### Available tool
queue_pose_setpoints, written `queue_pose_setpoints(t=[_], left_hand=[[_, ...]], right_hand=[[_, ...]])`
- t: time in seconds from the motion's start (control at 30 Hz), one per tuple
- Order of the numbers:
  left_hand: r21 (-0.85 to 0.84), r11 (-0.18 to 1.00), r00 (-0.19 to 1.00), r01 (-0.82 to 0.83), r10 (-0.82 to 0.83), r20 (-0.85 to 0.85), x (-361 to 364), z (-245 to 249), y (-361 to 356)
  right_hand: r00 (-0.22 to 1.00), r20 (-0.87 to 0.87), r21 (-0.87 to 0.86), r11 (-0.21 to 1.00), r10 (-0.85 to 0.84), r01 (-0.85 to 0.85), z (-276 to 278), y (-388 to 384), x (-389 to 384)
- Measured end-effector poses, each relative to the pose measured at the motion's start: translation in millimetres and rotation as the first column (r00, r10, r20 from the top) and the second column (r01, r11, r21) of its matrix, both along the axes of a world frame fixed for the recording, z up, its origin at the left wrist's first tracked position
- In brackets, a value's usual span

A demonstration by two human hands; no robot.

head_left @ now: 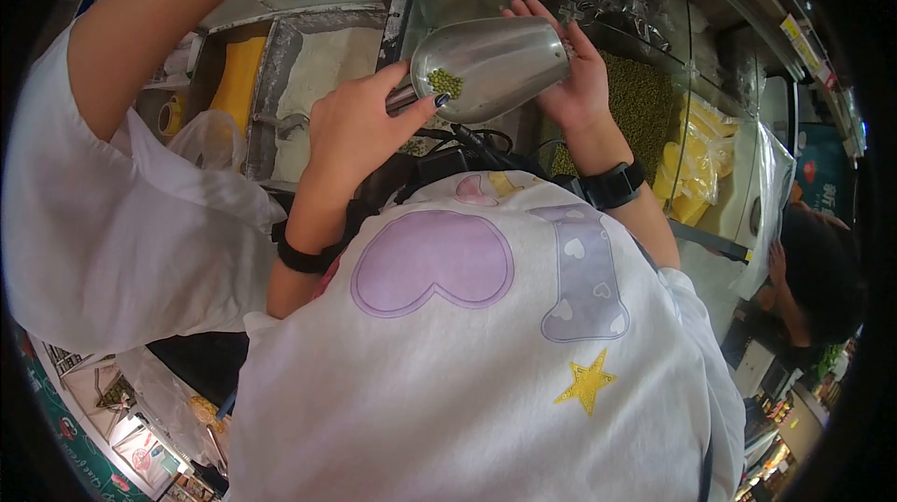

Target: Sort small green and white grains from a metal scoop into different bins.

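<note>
A shiny metal scoop (pixel 509 63) is held level in front of my chest. My left hand (pixel 360 124) is closed around its handle at the left end. A small heap of green beans (pixel 445 83) lies inside the scoop, near that handle. At the scoop's other end, my right hand (pixel 584 82) has its fingers stretched out and spread, with the palm against the metal. Part of that palm is hidden by the scoop. Beyond and below my right hand is a bin of similar green beans (pixel 640 100).
At the left, a bin of white powder (pixel 327 68) has a metal tool in it. Yellow packets (pixel 696 156) lie right of the beans. Clear dividers separate the bins. Another person's arm (pixel 154 26) reaches in at upper left; a dark-haired person (pixel 813 273) is at right.
</note>
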State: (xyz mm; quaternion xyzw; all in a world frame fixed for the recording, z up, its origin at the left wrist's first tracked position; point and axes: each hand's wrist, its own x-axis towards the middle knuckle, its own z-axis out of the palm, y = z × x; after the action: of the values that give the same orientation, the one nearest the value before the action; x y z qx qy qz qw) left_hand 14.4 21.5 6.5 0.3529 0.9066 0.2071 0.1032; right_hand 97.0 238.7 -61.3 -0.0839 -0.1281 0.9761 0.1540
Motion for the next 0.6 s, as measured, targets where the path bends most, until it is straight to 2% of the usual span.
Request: queue_pose_setpoints(t=[0.1,0.13,0.17,0.23,0.4,0.47,0.6], left_hand=[[-0.004,0.999,0.999,-0.035,0.035,0.041,-0.5,0.0,-0.9],[-0.004,0.999,0.999,-0.035,0.035,0.041,-1.7,-2.4,-2.3],[0.048,0.998,0.998,-0.04,0.037,0.045,-3.7,-7.5,-4.6],[0.101,0.994,0.998,-0.043,0.038,0.047,-6.2,-12.4,-7.5],[0.131,0.983,0.959,-0.128,0.089,0.27,-16.5,-28.2,-15.8],[0.118,0.984,0.956,-0.133,0.095,0.279,-16.8,-29.3,-17.3],[0.074,0.987,0.948,-0.144,0.115,0.298,-16.2,-31.2,-19.0]], right_hand=[[0.999,0.044,-0.041,0.999,-0.032,0.033,-2.7,0.4,-0.5],[0.961,0.262,-0.093,0.989,-0.087,0.115,-3.2,0.4,-2.1],[0.874,0.47,-0.126,0.97,-0.124,0.206,-4.2,0.8,-3.6],[0.857,0.506,-0.113,0.977,-0.101,0.181,-20.7,5.1,-3.2],[0.816,0.569,-0.093,0.978,-0.103,0.189,-16.7,2.2,0.2],[0.861,0.502,-0.161,0.97,-0.077,0.181,-20.4,4.6,0.5],[0.864,0.499,-0.138,0.977,-0.075,0.164,-20.3,3.9,1.6]])
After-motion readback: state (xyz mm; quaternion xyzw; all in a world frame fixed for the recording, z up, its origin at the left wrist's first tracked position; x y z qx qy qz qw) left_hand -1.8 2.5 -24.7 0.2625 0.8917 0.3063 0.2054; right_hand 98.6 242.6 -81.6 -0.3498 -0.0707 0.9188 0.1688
